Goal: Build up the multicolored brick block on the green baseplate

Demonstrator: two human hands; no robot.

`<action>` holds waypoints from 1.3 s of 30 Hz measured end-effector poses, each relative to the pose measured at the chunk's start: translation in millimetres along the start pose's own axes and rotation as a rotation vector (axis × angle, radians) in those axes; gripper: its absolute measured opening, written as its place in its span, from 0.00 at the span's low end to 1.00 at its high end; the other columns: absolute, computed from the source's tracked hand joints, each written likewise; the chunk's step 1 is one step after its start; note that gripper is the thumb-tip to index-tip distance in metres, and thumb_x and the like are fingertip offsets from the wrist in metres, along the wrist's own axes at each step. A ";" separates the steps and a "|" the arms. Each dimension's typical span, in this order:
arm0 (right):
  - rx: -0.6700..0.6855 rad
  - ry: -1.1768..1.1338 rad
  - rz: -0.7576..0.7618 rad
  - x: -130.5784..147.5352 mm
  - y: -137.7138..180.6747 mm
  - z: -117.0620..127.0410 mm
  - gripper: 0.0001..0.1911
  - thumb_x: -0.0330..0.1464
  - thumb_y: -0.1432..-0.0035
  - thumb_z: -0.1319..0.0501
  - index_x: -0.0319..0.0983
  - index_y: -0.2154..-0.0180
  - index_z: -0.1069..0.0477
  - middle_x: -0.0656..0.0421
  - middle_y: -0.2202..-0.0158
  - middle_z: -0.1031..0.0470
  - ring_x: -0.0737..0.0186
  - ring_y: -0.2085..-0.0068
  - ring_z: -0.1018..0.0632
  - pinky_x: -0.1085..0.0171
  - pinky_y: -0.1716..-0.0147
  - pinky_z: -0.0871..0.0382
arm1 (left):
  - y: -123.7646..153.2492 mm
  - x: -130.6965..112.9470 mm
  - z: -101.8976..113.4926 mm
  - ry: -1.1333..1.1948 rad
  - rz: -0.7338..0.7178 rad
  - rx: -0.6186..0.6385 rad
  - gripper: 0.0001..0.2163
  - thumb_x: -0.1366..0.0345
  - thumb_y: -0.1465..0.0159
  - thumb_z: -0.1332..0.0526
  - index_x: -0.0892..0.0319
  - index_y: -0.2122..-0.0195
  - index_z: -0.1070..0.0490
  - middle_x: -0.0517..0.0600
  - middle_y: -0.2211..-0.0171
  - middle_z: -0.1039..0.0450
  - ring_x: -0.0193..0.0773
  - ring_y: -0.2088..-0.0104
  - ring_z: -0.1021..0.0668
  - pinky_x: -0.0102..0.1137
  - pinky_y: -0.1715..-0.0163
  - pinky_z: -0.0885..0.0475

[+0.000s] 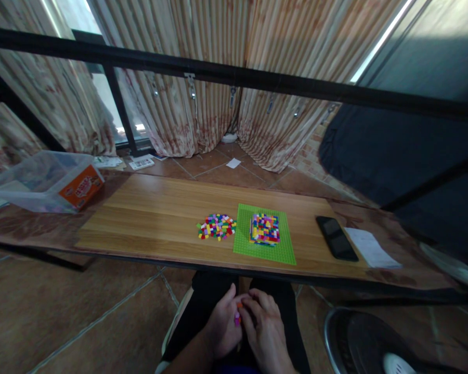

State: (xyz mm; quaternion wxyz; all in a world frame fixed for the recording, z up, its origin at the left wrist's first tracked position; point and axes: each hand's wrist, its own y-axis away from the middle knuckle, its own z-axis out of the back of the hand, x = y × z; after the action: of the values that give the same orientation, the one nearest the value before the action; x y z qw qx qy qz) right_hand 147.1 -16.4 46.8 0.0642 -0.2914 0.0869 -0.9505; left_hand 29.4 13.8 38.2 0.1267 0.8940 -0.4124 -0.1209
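Observation:
Both hands are down in my lap, below the table's front edge. My left hand [225, 326] and my right hand [264, 328] are pressed together, fingers curled around a few small bricks [237, 313], orange and pink ones showing between them. On the wooden table [148, 218] lies a green baseplate [245, 244] with a multicoloured brick block [264, 229] built on it. A loose pile of small coloured bricks [217, 226] lies just left of the baseplate.
A black phone [336, 238] and a white paper [370, 247] lie at the table's right. A clear plastic box with an orange label [47, 181] stands far left. A black rail crosses overhead. A fan [374, 343] stands on the floor at lower right.

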 end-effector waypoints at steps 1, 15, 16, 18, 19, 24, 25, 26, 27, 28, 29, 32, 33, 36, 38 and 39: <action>-0.005 0.004 -0.003 1.0 -0.2 -1.5 0.10 0.34 0.42 0.43 0.46 0.60 0.24 0.55 0.56 0.26 0.54 0.58 0.26 0.55 0.59 0.29 | 0.2 0.0 0.3 -0.001 0.002 0.000 0.24 0.51 0.33 0.53 0.65 0.48 0.35 0.56 0.62 0.24 0.42 0.59 0.22 0.34 0.54 0.35; -0.139 -0.140 -0.059 -8.4 -26.0 19.5 0.08 0.35 0.41 0.43 0.44 0.64 0.25 0.54 0.55 0.26 0.56 0.54 0.26 0.58 0.56 0.29 | -2.8 1.3 10.1 0.017 -0.033 -0.037 0.25 0.49 0.34 0.52 0.67 0.50 0.32 0.60 0.56 0.26 0.45 0.54 0.25 0.36 0.50 0.38; -0.181 -0.140 -0.057 -12.4 -34.8 27.4 0.09 0.36 0.41 0.43 0.44 0.63 0.25 0.54 0.55 0.26 0.57 0.54 0.26 0.57 0.55 0.30 | -3.8 1.1 13.5 0.012 -0.017 -0.056 0.26 0.48 0.35 0.52 0.68 0.51 0.32 0.61 0.55 0.26 0.46 0.53 0.25 0.37 0.50 0.38; -0.277 -0.129 -0.050 -20.8 -55.6 43.7 0.10 0.37 0.40 0.44 0.43 0.62 0.25 0.54 0.57 0.26 0.57 0.55 0.26 0.57 0.55 0.30 | -5.5 0.2 19.3 0.000 0.018 -0.101 0.29 0.47 0.35 0.53 0.70 0.49 0.34 0.63 0.54 0.27 0.47 0.54 0.24 0.37 0.50 0.38; -0.326 -0.118 -0.047 -24.8 -66.9 51.3 0.10 0.37 0.40 0.44 0.42 0.63 0.26 0.54 0.58 0.25 0.57 0.56 0.26 0.57 0.56 0.31 | -6.1 -0.4 21.2 -0.003 0.034 -0.122 0.30 0.46 0.36 0.54 0.70 0.48 0.34 0.64 0.53 0.28 0.47 0.54 0.24 0.37 0.50 0.38; -0.416 -0.003 0.036 -40.2 -121.5 72.5 0.12 0.38 0.40 0.45 0.40 0.64 0.26 0.54 0.61 0.25 0.57 0.58 0.26 0.57 0.57 0.32 | -7.0 -2.2 22.8 0.017 0.063 -0.155 0.29 0.46 0.36 0.52 0.68 0.50 0.33 0.62 0.53 0.26 0.44 0.57 0.23 0.33 0.56 0.35; -0.417 0.023 0.052 -42.1 -130.8 73.4 0.12 0.37 0.40 0.45 0.40 0.64 0.26 0.54 0.62 0.25 0.57 0.59 0.26 0.57 0.58 0.32 | -7.1 -2.4 22.8 0.025 0.066 -0.151 0.28 0.46 0.36 0.51 0.68 0.50 0.32 0.61 0.54 0.26 0.43 0.58 0.22 0.33 0.57 0.35; -0.412 0.051 0.066 -43.7 -139.4 73.7 0.12 0.37 0.40 0.45 0.40 0.64 0.25 0.54 0.63 0.25 0.57 0.59 0.27 0.57 0.58 0.32 | -7.4 -2.6 23.0 0.033 0.070 -0.147 0.28 0.46 0.36 0.50 0.67 0.51 0.31 0.61 0.55 0.25 0.43 0.59 0.22 0.33 0.58 0.35; -0.406 0.080 0.079 -45.1 -147.3 73.7 0.12 0.37 0.40 0.46 0.40 0.65 0.25 0.53 0.63 0.25 0.57 0.60 0.27 0.57 0.58 0.32 | -7.7 -2.9 23.4 0.042 0.075 -0.142 0.27 0.46 0.36 0.50 0.67 0.52 0.31 0.60 0.56 0.24 0.43 0.59 0.22 0.32 0.58 0.34; -0.397 0.110 0.092 -46.2 -154.3 73.4 0.12 0.36 0.40 0.46 0.39 0.65 0.25 0.53 0.63 0.25 0.57 0.60 0.27 0.57 0.58 0.33 | -8.2 -3.2 24.0 0.050 0.080 -0.138 0.27 0.46 0.36 0.50 0.67 0.52 0.30 0.60 0.57 0.24 0.43 0.59 0.22 0.32 0.58 0.34; -0.386 0.139 0.104 -47.1 -160.4 73.1 0.12 0.35 0.39 0.46 0.39 0.66 0.25 0.53 0.63 0.25 0.57 0.60 0.28 0.57 0.58 0.33 | -8.7 -3.5 24.7 0.056 0.083 -0.132 0.27 0.47 0.36 0.49 0.68 0.53 0.30 0.60 0.58 0.23 0.43 0.59 0.21 0.32 0.58 0.34; -0.326 0.221 0.148 -49.2 -173.3 72.4 0.13 0.33 0.39 0.47 0.39 0.66 0.25 0.54 0.63 0.25 0.58 0.60 0.29 0.58 0.58 0.34 | -10.1 -4.5 26.9 0.069 0.094 -0.105 0.25 0.48 0.36 0.49 0.67 0.55 0.29 0.59 0.59 0.23 0.43 0.59 0.21 0.33 0.58 0.34; -0.299 0.246 0.166 -49.7 -175.8 72.2 0.13 0.32 0.38 0.47 0.39 0.66 0.25 0.54 0.63 0.26 0.58 0.61 0.29 0.59 0.57 0.35 | -10.5 -4.9 27.5 0.074 0.097 -0.094 0.24 0.49 0.36 0.49 0.67 0.55 0.28 0.59 0.59 0.22 0.43 0.60 0.21 0.33 0.58 0.34; -0.240 0.306 0.196 -50.8 -179.9 71.2 0.13 0.31 0.38 0.48 0.39 0.66 0.24 0.54 0.63 0.26 0.58 0.61 0.30 0.60 0.58 0.36 | -11.2 -6.2 28.2 0.082 0.117 -0.072 0.23 0.51 0.35 0.49 0.67 0.57 0.27 0.60 0.60 0.22 0.43 0.60 0.21 0.33 0.58 0.34; -0.228 0.315 0.197 -51.9 -180.9 70.2 0.13 0.30 0.38 0.48 0.39 0.66 0.24 0.54 0.62 0.26 0.58 0.61 0.30 0.60 0.58 0.36 | -11.1 -7.3 27.8 0.085 0.133 -0.068 0.22 0.52 0.34 0.50 0.67 0.58 0.26 0.59 0.60 0.22 0.44 0.60 0.21 0.33 0.58 0.34; -0.228 0.310 0.195 -52.6 -181.4 69.5 0.13 0.30 0.39 0.47 0.39 0.65 0.24 0.54 0.63 0.26 0.59 0.61 0.30 0.60 0.58 0.36 | -10.9 -7.8 27.5 0.088 0.138 -0.067 0.22 0.52 0.35 0.49 0.67 0.58 0.26 0.59 0.60 0.22 0.44 0.60 0.21 0.33 0.58 0.34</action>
State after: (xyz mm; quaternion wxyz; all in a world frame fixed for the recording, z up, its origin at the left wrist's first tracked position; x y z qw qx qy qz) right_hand 216.7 160.9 111.6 0.1081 -0.1372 0.2304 -0.9573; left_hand 23.4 23.2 9.8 0.1824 0.8632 -0.4628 -0.0864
